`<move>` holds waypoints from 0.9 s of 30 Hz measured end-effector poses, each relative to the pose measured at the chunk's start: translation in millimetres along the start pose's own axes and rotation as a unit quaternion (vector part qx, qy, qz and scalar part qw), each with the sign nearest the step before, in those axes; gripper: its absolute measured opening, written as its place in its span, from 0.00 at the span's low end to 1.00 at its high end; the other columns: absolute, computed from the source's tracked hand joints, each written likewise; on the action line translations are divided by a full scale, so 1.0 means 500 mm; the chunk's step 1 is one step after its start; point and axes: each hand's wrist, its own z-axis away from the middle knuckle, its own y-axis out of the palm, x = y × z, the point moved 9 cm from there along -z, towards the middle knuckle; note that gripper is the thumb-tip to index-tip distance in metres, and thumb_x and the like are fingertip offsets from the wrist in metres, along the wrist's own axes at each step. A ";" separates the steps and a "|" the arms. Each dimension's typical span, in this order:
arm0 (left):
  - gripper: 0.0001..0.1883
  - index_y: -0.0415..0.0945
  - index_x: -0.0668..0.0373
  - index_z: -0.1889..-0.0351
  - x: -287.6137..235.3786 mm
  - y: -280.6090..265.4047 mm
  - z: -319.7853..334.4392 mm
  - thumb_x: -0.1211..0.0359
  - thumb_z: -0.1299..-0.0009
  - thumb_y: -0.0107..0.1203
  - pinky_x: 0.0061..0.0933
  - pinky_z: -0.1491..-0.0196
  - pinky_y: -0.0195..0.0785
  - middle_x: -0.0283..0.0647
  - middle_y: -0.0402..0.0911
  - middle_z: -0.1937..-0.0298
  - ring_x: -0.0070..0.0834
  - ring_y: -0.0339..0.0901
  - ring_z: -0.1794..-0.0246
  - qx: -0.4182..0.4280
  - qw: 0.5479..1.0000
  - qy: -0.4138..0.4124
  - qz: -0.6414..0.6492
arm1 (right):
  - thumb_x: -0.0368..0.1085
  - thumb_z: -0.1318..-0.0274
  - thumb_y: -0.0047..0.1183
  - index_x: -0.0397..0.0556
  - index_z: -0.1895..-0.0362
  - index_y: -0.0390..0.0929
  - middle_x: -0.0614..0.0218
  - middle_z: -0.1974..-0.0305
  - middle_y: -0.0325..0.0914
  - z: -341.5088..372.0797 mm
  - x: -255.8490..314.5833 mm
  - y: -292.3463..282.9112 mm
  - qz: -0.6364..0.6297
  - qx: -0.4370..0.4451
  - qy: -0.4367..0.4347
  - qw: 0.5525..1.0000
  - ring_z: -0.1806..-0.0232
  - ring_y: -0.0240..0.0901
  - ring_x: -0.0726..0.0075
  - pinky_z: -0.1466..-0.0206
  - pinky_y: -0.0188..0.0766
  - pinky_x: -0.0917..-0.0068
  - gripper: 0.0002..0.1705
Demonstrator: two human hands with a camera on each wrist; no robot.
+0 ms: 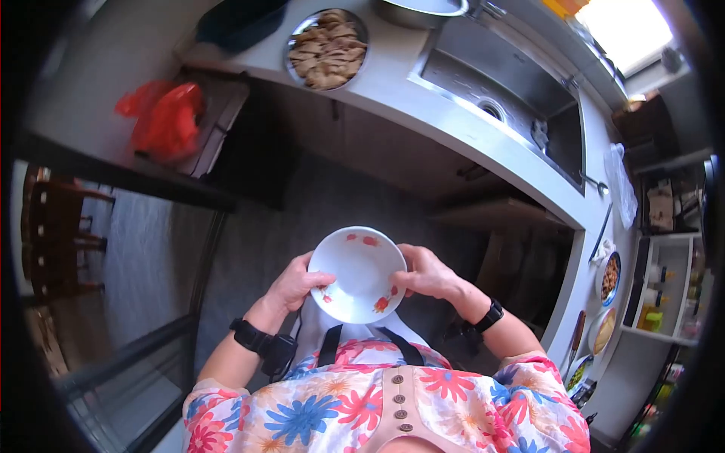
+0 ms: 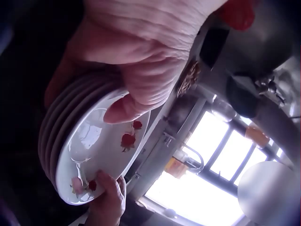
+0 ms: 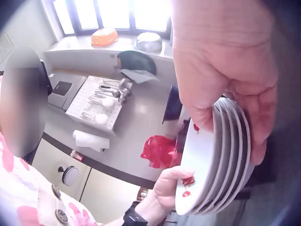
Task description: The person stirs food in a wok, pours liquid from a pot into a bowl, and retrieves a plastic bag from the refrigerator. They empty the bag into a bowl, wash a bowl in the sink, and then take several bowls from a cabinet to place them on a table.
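Observation:
Both hands hold a stack of several white shallow bowls (image 1: 356, 273) with red flowers inside, in front of the person's waist. In the head view only the top bowl shows; the wrist views show the stacked rims (image 3: 230, 155) underneath. On the left side, the left hand (image 1: 300, 282) grips the edge with its thumb inside the top bowl. Opposite it, the right hand (image 1: 430, 273) grips the other edge, thumb over the rim and fingers around the outside of the stack. The stack is tilted, its inside facing the person.
Ahead runs a counter (image 1: 393, 98) with a metal plate of sliced food (image 1: 329, 53) and a sink (image 1: 472, 72). A red plastic bag (image 1: 168, 124) sits at the left. Along the right counter stand a dish of food (image 1: 610, 276) and a clear plastic bag (image 1: 621, 185).

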 end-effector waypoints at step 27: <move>0.15 0.74 0.67 0.60 -0.098 -1.008 0.660 0.81 0.48 0.51 0.25 0.60 0.69 0.39 0.79 0.66 0.26 0.76 0.66 -0.236 0.914 0.193 0.268 | 0.57 0.48 0.52 0.38 0.39 0.56 0.62 0.61 0.76 -0.419 0.666 0.952 -0.033 0.307 -0.108 0.945 0.63 0.74 0.73 0.67 0.71 0.79 0.43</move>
